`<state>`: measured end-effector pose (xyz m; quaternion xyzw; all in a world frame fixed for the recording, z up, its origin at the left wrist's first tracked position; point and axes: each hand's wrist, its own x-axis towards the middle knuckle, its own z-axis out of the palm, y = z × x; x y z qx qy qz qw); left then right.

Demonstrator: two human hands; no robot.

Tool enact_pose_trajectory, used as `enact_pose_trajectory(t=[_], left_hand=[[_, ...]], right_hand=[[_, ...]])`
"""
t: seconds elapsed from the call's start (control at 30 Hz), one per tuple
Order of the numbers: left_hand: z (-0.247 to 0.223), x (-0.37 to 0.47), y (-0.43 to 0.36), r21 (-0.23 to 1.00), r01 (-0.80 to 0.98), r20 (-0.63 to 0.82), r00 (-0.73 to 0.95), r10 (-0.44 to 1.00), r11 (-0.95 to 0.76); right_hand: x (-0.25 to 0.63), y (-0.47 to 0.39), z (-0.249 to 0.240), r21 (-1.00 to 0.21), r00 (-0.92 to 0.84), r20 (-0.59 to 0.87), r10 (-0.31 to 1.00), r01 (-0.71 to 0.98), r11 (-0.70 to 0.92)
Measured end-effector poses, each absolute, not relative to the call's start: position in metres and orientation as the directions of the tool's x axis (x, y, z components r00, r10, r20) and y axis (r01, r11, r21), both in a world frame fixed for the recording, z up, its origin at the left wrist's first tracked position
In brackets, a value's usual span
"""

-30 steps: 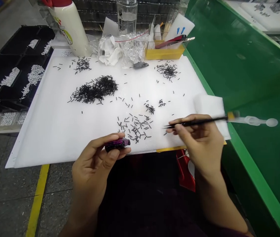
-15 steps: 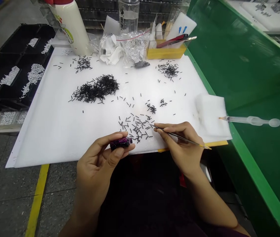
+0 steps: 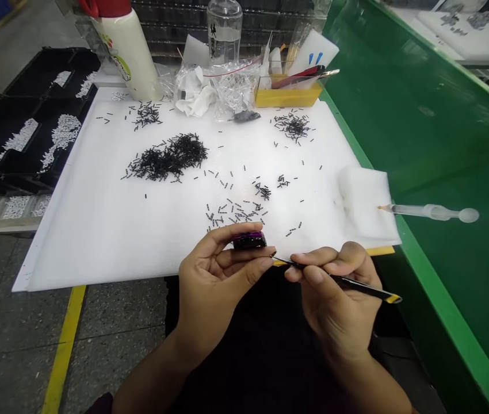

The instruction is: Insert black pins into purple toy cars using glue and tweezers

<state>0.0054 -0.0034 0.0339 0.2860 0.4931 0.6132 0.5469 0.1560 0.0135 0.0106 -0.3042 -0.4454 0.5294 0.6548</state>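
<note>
My left hand is closed around a small glossy purple-and-black toy car, held between its fingers above the board's front edge. In my right hand is a pair of black tweezers with a yellow end. Their metal tip reaches the left thumb and fingertip, where a tiny dark bit shows; I cannot make out what it is. Just beyond the left hand, loose small black strips lie scattered on the white foam sheet.
A large heap of black strips lies farther back. Behind stand a white bottle, a clear bottle and a yellow box of tools. A dropper rests on a foam pad. Black trays sit left; a green panel rises right.
My left hand has moved right with the toy car. My right hand has drawn the tweezers back from the scattered strips, bringing their tip to the left fingertips. The view has shifted slightly.
</note>
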Motion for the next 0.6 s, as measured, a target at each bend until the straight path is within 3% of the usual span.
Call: enact_pose_trajectory(t=[0.13, 0.23, 0.37, 0.47, 0.6], left_hand=[[0.030, 0.006, -0.003, 0.908, -0.417, -0.147, -0.245, 0.958, 0.033], [0.029, 0.005, -0.002, 0.888, -0.460, -0.128, -0.249, 0.960, -0.001], [0.029, 0.005, -0.001, 0.894, -0.447, -0.098, -0.238, 0.966, -0.019], [0.029, 0.004, 0.000, 0.896, -0.443, -0.091, -0.213, 0.973, -0.013], [0.026, 0.002, 0.001, 0.874, -0.486, -0.102, -0.152, 0.983, 0.016]], right_hand=[[0.164, 0.004, 0.000, -0.872, 0.062, 0.334, 0.941, -0.358, 0.333], [0.178, -0.005, -0.008, -0.846, 0.048, 0.521, 0.852, -0.105, 0.523], [0.199, -0.008, -0.009, -0.630, -0.168, 0.723, 0.670, 0.237, 0.739], [0.207, -0.003, -0.003, -0.480, -0.330, 0.756, 0.564, 0.307, 0.822], [0.211, -0.001, 0.001, -0.412, -0.412, 0.753, 0.513, 0.312, 0.856]])
